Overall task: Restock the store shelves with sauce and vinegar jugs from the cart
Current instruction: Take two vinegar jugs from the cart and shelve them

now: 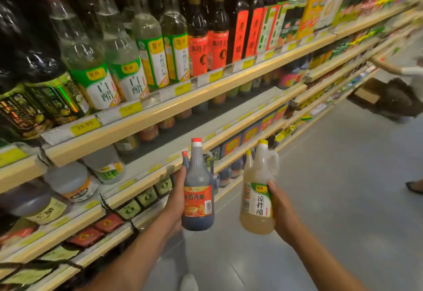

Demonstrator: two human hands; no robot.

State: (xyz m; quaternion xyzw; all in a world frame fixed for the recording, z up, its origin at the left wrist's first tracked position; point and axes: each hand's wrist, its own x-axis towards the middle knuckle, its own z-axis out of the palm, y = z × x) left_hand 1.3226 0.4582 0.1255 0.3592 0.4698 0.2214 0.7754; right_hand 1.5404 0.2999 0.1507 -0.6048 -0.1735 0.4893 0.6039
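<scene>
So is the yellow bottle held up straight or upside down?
Upright. The yellow bottle has its cap on top and base below, gripped by the right hand.

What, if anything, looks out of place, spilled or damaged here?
No spill or damage shows. The dark jug in the left hand and the pale jug in the right hand are both capped and look intact. The one oddity is a bare stretch of the second shelf, its bottles set far back.
</scene>
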